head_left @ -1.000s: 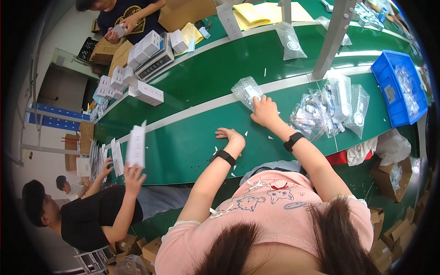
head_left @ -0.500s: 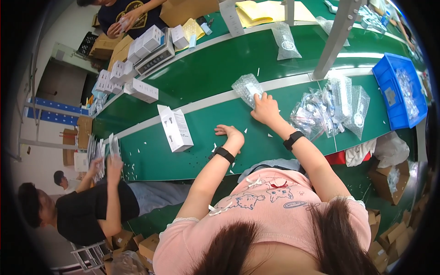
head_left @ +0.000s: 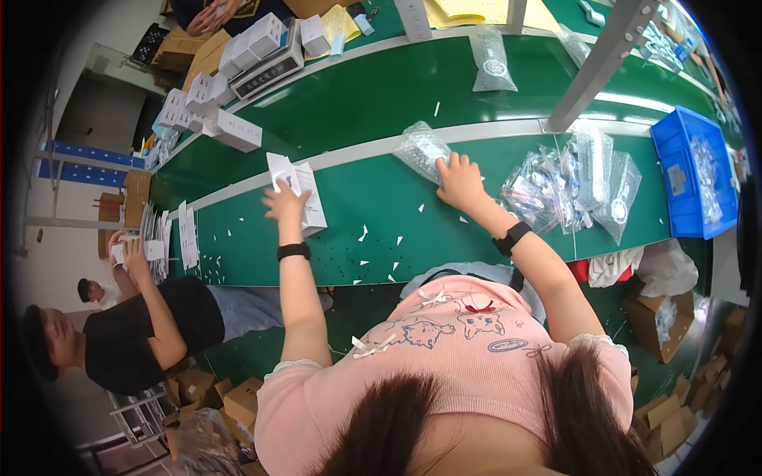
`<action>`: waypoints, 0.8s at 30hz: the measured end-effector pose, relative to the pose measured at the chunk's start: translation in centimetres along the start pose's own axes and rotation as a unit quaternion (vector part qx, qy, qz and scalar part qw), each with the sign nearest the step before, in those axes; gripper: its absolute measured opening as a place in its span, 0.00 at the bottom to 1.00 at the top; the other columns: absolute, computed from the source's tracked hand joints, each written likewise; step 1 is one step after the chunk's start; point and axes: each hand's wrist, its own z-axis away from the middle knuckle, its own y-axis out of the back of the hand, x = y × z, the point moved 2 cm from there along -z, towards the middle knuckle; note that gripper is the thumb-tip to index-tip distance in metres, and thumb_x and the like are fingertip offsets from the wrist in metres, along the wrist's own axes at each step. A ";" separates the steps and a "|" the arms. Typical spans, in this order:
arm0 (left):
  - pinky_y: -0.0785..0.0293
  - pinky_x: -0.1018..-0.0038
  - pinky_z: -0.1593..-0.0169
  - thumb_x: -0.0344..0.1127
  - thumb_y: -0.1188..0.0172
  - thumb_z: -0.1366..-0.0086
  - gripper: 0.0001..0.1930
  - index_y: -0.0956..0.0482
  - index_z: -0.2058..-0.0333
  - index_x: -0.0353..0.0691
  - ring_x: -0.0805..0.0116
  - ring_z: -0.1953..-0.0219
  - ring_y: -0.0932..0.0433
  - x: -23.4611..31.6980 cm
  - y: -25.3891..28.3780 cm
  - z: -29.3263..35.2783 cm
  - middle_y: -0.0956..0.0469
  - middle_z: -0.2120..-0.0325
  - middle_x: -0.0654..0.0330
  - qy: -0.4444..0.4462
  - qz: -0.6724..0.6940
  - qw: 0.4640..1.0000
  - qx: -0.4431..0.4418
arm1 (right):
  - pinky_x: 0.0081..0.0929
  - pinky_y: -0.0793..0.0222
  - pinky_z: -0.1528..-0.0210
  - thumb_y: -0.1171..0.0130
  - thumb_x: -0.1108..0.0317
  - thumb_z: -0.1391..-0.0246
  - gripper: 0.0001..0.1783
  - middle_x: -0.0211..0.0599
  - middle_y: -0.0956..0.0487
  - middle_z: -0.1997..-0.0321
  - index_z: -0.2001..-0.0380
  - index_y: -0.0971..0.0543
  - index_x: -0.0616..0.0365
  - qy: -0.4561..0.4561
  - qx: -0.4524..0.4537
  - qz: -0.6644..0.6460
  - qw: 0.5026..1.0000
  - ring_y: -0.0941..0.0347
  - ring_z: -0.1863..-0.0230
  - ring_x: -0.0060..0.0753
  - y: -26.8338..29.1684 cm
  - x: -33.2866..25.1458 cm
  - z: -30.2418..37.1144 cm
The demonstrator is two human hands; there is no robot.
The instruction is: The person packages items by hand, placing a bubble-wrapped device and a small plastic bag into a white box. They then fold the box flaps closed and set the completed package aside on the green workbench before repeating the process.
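The left hand (head_left: 286, 204) has its fingers spread in front of a white box (head_left: 317, 210), which stands near the far edge of the green bench (head_left: 357, 198), left of the middle. I cannot tell if they touch. The right hand (head_left: 462, 183) has its fingers bent a bit, with the tips at a bubble bag (head_left: 419, 147) lying over the far edge. I cannot tell if it pinches it. Clear bags (head_left: 548, 190) lie in a pile toward the right end, near 1 blue bin (head_left: 673, 178). Paper bits (head_left: 363, 233) lie toward the near edge.
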 end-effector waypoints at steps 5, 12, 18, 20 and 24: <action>0.37 0.60 0.48 0.42 0.33 0.58 0.47 0.52 0.42 0.42 0.46 0.50 0.35 -2.4 -4.2 1.7 0.41 0.49 0.40 -0.172 0.224 0.958 -0.057 | 0.42 0.33 0.63 0.40 0.59 0.68 0.28 0.48 0.32 0.61 0.59 0.32 0.55 0.031 -0.085 0.006 0.996 0.34 0.58 0.49 1.5 0.4 3.1; 0.40 0.67 0.45 0.40 0.31 0.59 0.44 0.47 0.46 0.32 0.51 0.49 0.36 2.7 -2.8 12.5 0.38 0.51 0.44 -0.331 0.378 0.814 -0.291 | 0.43 0.43 0.44 0.36 0.55 0.64 0.39 0.54 0.37 0.46 0.46 0.37 0.51 0.072 -0.186 -0.199 0.959 0.42 0.44 0.56 6.3 7.8 -3.4; 0.38 0.66 0.48 0.45 0.33 0.55 0.39 0.43 0.52 0.26 0.51 0.49 0.34 6.2 -2.1 12.1 0.35 0.53 0.39 -0.282 0.201 0.885 -0.312 | 0.47 0.40 0.47 0.41 0.52 0.59 0.29 0.51 0.39 0.44 0.50 0.33 0.40 -0.127 0.118 0.019 0.985 0.43 0.45 0.60 3.0 13.9 -18.9; 0.37 0.67 0.48 0.46 0.34 0.54 0.38 0.43 0.53 0.26 0.51 0.49 0.34 8.5 -2.7 11.5 0.34 0.54 0.38 -0.295 0.218 0.878 -0.308 | 0.57 0.43 0.50 0.41 0.56 0.60 0.26 0.48 0.40 0.44 0.52 0.30 0.37 -0.162 0.022 -0.056 0.985 0.43 0.46 0.58 -2.1 20.1 -21.1; 0.35 0.66 0.50 0.47 0.33 0.55 0.38 0.43 0.53 0.28 0.49 0.49 0.35 7.5 -2.5 11.3 0.34 0.56 0.36 -0.203 0.320 0.854 -0.357 | 0.62 0.46 0.50 0.41 0.60 0.60 0.23 0.46 0.41 0.43 0.56 0.27 0.37 -0.104 -0.047 -0.101 0.988 0.42 0.46 0.57 -3.2 17.9 -18.4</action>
